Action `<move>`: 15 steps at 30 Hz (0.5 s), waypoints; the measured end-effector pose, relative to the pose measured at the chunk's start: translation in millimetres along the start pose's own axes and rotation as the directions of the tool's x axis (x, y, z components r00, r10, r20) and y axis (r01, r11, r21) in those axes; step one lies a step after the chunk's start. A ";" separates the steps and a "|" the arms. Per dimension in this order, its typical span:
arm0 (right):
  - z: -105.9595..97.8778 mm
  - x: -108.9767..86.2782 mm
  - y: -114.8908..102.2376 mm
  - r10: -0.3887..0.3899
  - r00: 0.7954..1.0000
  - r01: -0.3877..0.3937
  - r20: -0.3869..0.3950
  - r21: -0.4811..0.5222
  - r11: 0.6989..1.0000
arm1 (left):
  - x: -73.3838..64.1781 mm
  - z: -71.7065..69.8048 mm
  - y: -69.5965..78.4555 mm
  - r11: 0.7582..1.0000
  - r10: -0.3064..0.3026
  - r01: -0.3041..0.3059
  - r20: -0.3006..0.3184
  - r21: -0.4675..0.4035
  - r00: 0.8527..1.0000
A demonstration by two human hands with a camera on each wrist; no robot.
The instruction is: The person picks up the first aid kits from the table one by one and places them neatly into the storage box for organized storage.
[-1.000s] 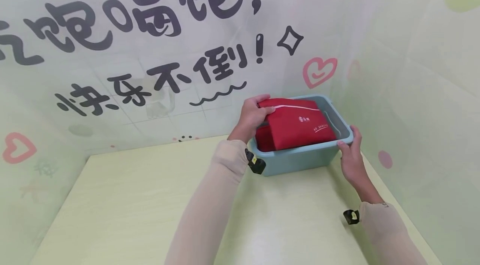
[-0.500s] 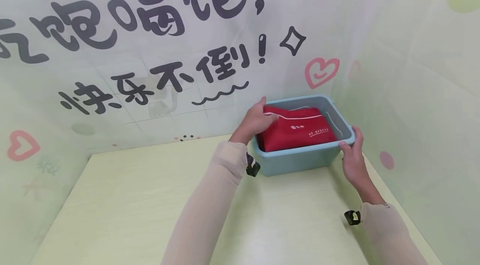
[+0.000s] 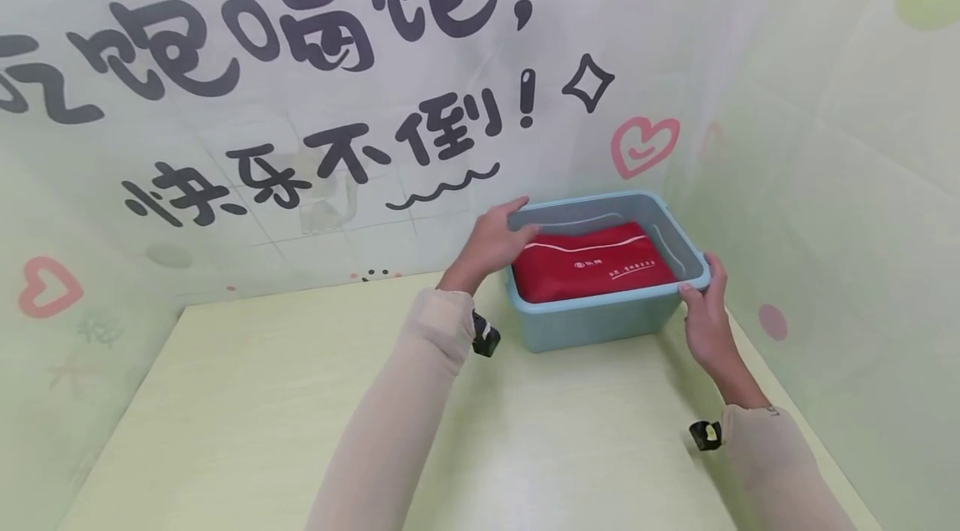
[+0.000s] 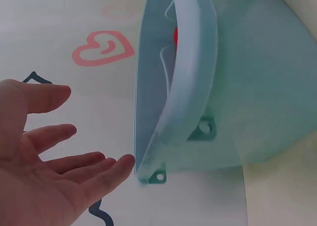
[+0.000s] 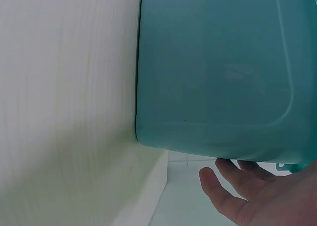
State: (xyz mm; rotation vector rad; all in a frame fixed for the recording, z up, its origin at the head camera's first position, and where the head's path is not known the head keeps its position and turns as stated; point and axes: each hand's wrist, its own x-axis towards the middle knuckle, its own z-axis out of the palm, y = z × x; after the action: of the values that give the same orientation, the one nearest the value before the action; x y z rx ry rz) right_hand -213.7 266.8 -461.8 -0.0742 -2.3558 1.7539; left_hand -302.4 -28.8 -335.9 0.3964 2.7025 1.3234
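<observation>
A folded red cloth item (image 3: 592,268) with white piping and white print lies inside a light-blue plastic bin (image 3: 600,327); its exact kind is unclear. My left hand (image 3: 495,239) is at the bin's left rim with its fingers spread, holding nothing. In the left wrist view, that hand (image 4: 64,171) appears beside the bin wall (image 4: 267,87), palm showing. At the right front corner, my right hand (image 3: 707,314) holds the rim with the thumb in front and fingers along the side. The right wrist view has its fingers (image 5: 237,181) against the bin's outside.
The bin stands on a pale yellow-green table (image 3: 300,398), close to the back wall (image 3: 420,239) and the right wall (image 3: 840,222). Both walls carry printed decorations. A small black camera (image 3: 486,335) sits on the left wrist, another (image 3: 705,435) on the right.
The left hand has let go of the red cloth item and moved slightly left. The cloth has sunk lower and lies flatter in the bin. The right hand stays on the rim.
</observation>
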 end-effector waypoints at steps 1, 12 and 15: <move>-0.1 -0.1 0.0 -0.004 1.000 0.004 -0.001 -0.001 1.000 | -0.2 -2.4 -3.8 1.000 0.006 -0.007 -0.013 -0.009 1.000; -15.1 0.6 -6.5 -0.044 0.999 0.040 -0.010 -0.241 0.970 | -9.2 -43.1 -61.5 0.998 0.060 -0.053 -0.353 0.030 0.934; -20.2 3.5 -10.3 -0.076 0.997 0.070 -0.005 -0.330 0.941 | -16.6 -52.8 -80.1 0.989 0.069 -0.012 -0.389 0.146 0.919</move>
State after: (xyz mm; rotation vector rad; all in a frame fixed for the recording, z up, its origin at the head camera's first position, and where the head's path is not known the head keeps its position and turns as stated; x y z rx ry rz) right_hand -212.4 283.4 -445.9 -0.0510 -2.5796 1.3047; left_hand -312.3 -120.6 -366.8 0.2155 3.1471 1.3523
